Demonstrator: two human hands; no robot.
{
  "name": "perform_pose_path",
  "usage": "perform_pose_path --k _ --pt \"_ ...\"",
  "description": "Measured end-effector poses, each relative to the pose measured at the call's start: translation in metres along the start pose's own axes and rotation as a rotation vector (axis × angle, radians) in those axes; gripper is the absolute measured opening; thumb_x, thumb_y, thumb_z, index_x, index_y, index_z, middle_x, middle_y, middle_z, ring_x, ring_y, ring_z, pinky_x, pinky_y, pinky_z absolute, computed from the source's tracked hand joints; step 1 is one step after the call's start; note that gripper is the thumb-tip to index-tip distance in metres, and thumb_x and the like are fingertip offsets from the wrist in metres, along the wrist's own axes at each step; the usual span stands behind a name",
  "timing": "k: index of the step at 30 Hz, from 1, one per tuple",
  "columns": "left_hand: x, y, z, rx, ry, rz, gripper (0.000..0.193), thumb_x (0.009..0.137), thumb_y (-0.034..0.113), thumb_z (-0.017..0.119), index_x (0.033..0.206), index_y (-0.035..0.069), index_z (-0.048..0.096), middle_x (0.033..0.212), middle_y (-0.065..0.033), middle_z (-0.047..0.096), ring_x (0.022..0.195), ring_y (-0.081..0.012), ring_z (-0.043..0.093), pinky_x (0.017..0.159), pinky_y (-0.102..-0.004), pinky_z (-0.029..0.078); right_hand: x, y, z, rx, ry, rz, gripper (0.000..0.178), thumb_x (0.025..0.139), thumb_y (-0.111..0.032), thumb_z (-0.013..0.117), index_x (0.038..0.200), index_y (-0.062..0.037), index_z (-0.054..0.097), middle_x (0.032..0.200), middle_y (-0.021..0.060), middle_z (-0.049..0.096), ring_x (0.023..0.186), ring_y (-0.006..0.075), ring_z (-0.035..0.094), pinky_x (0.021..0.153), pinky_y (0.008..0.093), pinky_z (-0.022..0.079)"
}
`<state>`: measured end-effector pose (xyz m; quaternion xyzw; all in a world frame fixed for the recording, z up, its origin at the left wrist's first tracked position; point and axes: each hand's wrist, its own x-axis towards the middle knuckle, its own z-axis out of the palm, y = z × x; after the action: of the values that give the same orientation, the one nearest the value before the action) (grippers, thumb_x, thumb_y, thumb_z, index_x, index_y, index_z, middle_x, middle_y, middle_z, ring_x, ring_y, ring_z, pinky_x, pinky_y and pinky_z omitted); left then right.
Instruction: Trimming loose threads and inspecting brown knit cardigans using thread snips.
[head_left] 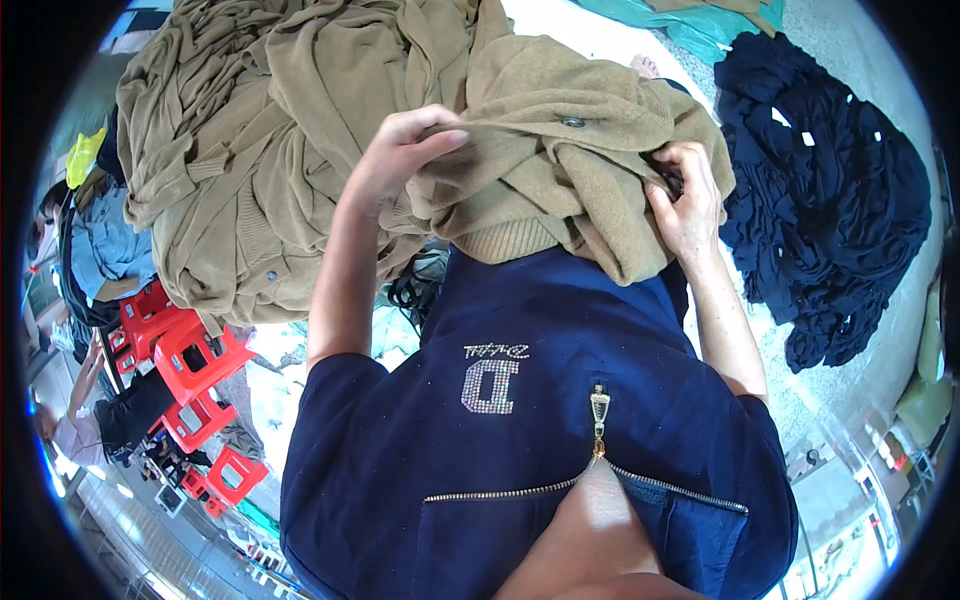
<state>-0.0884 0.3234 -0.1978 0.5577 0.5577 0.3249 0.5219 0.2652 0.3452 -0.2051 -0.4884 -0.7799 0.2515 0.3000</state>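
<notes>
A tan knitted cardigan (510, 180) with ribbed edging and a dark button (572, 122) lies bunched over my lap. My left hand (412, 150) pinches a fold of it between thumb and fingers at its left side. On the right side, my right hand (688, 195) is closed on another part of the same cardigan, its fingertips partly tucked into the fabric. Just left of the cardigan rises a large heap of similar tan knitwear (230, 230), close beside my left forearm.
A pile of dark navy garments (820, 200) with small white tags lies to the right. Red plastic stools (195, 365) stand at the left, near another person (75, 430). Green plastic sheeting (700, 25) lies at the far side. Blue-grey clothing (110, 245) sits at the far left.
</notes>
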Motion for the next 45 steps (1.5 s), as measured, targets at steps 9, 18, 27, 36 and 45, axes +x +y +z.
perform_pose_path --k 9,18,27,36,45 --pt "-0.007 0.066 0.006 -0.560 -0.068 0.137 0.009 0.087 0.007 0.068 0.091 0.001 0.063 0.079 -0.0005 0.062 0.065 -0.0045 0.051 0.057 -0.0183 0.037 0.014 -0.031 -0.047 0.077 0.136 -0.288 0.024 0.072 0.010 0.068 0.094 -0.0009 0.066 0.093 0.0099 0.066 0.079 0.0212 0.065 0.068 0.0284 0.051" --pt "0.016 0.135 0.074 -0.297 -0.222 0.163 0.014 0.089 0.003 0.065 0.102 -0.002 0.066 0.090 -0.0006 0.065 0.083 -0.0048 0.060 0.073 -0.0187 0.048 0.047 -0.083 -0.043 -0.220 0.252 -0.991 0.034 0.057 -0.010 0.071 0.091 -0.0046 0.073 0.084 0.0062 0.064 0.075 0.0198 0.064 0.059 0.0277 0.053" --pt "0.012 0.111 0.077 -0.038 -0.139 0.482 0.023 0.081 0.002 0.073 0.101 -0.003 0.065 0.091 -0.0046 0.065 0.089 -0.0119 0.062 0.080 -0.0251 0.048 0.042 -0.069 -0.022 0.035 0.197 -0.783 0.036 0.058 0.005 0.071 0.093 0.0005 0.066 0.084 0.0100 0.060 0.070 0.0230 0.063 0.056 0.0311 0.051" --pt "0.002 0.116 0.081 0.444 0.117 0.569 0.028 0.074 0.007 0.078 0.098 -0.001 0.065 0.092 -0.0101 0.066 0.088 -0.0226 0.067 0.076 -0.0305 0.051 0.043 -0.076 -0.011 0.220 -0.037 -0.273 0.034 0.074 -0.001 0.071 0.107 -0.0036 0.060 0.092 0.0098 0.064 0.075 0.0213 0.065 0.063 0.0306 0.051" --pt "0.022 0.103 0.073 0.591 0.114 0.617 0.020 0.080 0.018 0.075 0.086 0.001 0.065 0.081 -0.0115 0.063 0.072 -0.0253 0.063 0.065 -0.0322 0.049 0.052 -0.062 0.002 0.284 0.156 -0.350 0.022 0.070 0.010 0.062 0.089 0.0000 0.062 0.083 0.0115 0.063 0.074 0.0232 0.065 0.065 0.0288 0.050"
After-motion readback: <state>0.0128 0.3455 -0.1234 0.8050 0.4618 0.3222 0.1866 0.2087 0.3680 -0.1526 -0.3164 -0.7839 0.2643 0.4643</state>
